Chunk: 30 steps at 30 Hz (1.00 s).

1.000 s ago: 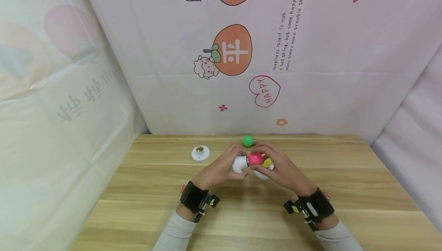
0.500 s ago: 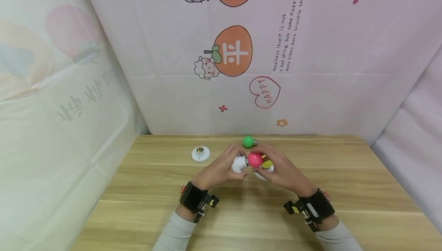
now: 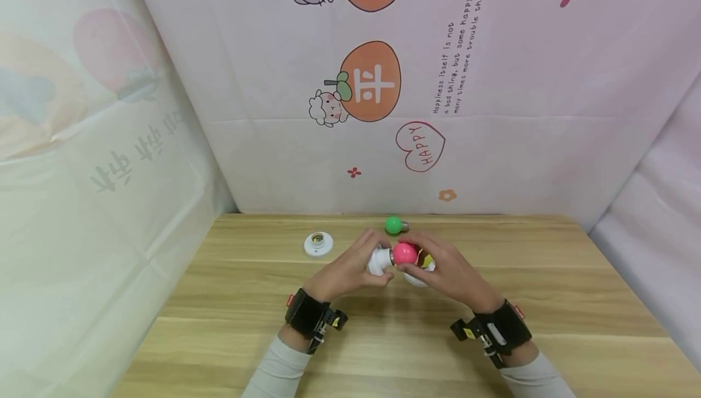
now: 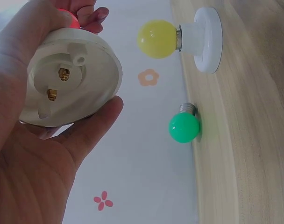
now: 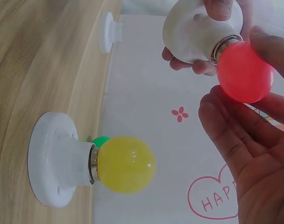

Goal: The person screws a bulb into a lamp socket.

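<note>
My left hand (image 3: 353,270) holds a white round lamp socket (image 3: 379,261) by its rim, above the table. Its hollow underside with two brass screws shows in the left wrist view. The fingers and thumb of my right hand (image 3: 446,270) are around a red light bulb (image 5: 244,72). The bulb's metal base sits in the mouth of the held socket, with a little of the metal showing. Below the right hand, a yellow light bulb (image 5: 126,164) stands in a second white socket (image 5: 53,158) on the table.
A green light bulb (image 3: 393,225) lies on its side near the table's back edge. To the left, a third white socket (image 3: 318,243) has no bulb in it. Printed cloth (image 3: 493,160) hangs behind the wooden table (image 3: 246,325).
The right hand's fingers have shifted slightly around the red bulb. The left hand and its socket stay almost in place.
</note>
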Each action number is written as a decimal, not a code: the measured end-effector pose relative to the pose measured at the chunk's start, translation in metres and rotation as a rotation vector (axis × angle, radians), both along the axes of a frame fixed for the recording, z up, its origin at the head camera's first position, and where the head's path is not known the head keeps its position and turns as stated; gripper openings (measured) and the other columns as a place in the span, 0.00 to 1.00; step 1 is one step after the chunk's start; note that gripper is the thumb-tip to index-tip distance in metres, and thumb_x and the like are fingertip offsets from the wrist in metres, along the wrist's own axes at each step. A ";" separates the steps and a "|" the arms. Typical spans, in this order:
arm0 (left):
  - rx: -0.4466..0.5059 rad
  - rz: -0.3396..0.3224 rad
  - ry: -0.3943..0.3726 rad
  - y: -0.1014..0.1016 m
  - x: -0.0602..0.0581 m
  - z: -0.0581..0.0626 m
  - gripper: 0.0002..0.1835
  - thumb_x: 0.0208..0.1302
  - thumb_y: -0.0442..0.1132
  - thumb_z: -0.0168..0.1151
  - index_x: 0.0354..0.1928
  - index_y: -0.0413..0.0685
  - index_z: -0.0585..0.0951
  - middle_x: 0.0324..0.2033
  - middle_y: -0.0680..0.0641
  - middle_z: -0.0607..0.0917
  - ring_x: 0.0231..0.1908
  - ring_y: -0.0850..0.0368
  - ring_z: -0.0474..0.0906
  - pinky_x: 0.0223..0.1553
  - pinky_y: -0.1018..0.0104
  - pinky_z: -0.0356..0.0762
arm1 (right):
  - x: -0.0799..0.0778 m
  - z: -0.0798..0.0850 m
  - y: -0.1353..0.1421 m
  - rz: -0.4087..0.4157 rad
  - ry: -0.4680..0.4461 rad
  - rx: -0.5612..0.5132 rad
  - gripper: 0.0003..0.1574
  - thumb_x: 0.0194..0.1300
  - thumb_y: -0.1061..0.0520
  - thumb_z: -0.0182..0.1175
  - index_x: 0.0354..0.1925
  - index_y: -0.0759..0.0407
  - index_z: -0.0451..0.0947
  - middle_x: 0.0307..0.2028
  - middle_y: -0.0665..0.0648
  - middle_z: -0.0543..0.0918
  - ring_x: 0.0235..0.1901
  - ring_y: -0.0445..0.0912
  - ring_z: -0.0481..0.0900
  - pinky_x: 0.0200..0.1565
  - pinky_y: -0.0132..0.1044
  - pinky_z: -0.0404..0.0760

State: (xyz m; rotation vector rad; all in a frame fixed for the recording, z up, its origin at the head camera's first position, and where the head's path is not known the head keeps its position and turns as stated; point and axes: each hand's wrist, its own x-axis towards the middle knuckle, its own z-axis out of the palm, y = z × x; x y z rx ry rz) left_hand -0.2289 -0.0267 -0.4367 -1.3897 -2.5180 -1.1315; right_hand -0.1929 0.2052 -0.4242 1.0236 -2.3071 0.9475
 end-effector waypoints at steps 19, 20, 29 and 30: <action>0.000 0.001 -0.018 0.000 0.000 0.000 0.26 0.57 0.47 0.67 0.55 0.55 0.68 0.48 0.56 0.68 0.44 0.64 0.69 0.41 0.77 0.77 | -0.005 -0.010 0.004 0.015 -0.005 0.014 0.37 0.52 0.54 0.73 0.60 0.46 0.72 0.56 0.45 0.74 0.50 0.38 0.75 0.45 0.33 0.82; 0.001 -0.001 -0.017 0.000 0.000 0.000 0.26 0.57 0.46 0.67 0.55 0.55 0.68 0.48 0.56 0.68 0.45 0.63 0.70 0.41 0.77 0.77 | -0.005 -0.010 0.003 0.015 -0.007 0.015 0.37 0.52 0.55 0.72 0.60 0.47 0.72 0.56 0.45 0.74 0.51 0.38 0.75 0.45 0.32 0.81; -0.009 0.007 -0.023 0.000 -0.001 -0.001 0.26 0.57 0.47 0.67 0.55 0.55 0.68 0.48 0.56 0.68 0.44 0.63 0.69 0.40 0.77 0.77 | -0.005 -0.011 0.004 -0.002 -0.004 0.018 0.34 0.55 0.51 0.71 0.60 0.51 0.73 0.54 0.49 0.78 0.42 0.36 0.76 0.36 0.28 0.82; -0.010 0.007 -0.021 0.000 -0.001 -0.001 0.26 0.57 0.47 0.67 0.55 0.55 0.68 0.48 0.56 0.68 0.44 0.63 0.69 0.40 0.77 0.77 | -0.006 -0.011 0.004 -0.006 -0.005 0.020 0.34 0.55 0.50 0.71 0.59 0.51 0.73 0.53 0.49 0.78 0.41 0.36 0.76 0.36 0.29 0.82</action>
